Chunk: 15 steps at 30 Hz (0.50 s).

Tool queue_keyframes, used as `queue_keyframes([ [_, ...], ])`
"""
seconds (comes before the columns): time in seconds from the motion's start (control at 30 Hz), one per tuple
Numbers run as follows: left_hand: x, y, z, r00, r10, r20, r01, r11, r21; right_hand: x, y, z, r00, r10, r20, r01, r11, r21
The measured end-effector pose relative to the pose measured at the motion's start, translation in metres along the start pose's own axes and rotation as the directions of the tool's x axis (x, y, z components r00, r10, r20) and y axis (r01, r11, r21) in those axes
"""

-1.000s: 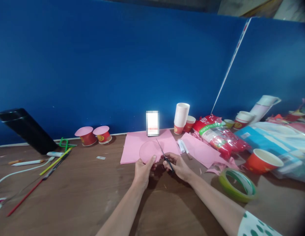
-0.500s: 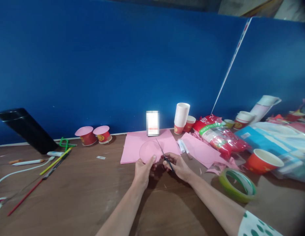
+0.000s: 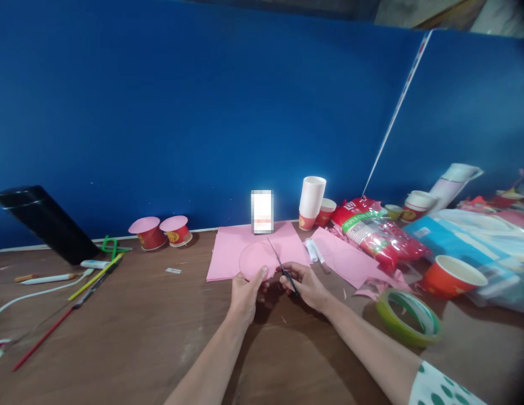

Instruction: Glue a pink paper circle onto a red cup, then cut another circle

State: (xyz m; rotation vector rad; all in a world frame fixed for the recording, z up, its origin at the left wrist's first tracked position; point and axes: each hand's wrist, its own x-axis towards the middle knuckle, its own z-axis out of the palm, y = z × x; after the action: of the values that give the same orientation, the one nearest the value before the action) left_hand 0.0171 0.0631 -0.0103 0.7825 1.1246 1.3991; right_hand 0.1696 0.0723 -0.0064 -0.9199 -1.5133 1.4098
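Note:
My left hand [image 3: 245, 293] pinches the lower edge of a pink paper disc [image 3: 256, 259] and holds it up over the brown table [image 3: 130, 332]. My right hand [image 3: 306, 284] is closed round the handles of small dark scissors [image 3: 282, 269]; their blades point up and left along the disc's right edge. Behind the disc lies a sheet of pink paper [image 3: 232, 250], with a second pink sheet [image 3: 344, 260] to its right.
Two upturned red cups with pink tops [image 3: 162, 232] stand at the back left beside pencils and sticks [image 3: 76, 284]. A stack of white cups [image 3: 311, 201], a red plastic packet [image 3: 371, 230], an orange cup [image 3: 451, 275] and a green tape roll [image 3: 407, 316] crowd the right. A blue wall backs the table.

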Motion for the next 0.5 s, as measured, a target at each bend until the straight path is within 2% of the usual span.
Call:
queue_keyframes([
  [0.5,0.0011,-0.0019,0.0000,0.999,-0.013,-0.040,0.013,1.000,0.001,0.0011,0.0026,-0.0003,1.000,0.007,-0.019,-0.007,1.000,0.004],
])
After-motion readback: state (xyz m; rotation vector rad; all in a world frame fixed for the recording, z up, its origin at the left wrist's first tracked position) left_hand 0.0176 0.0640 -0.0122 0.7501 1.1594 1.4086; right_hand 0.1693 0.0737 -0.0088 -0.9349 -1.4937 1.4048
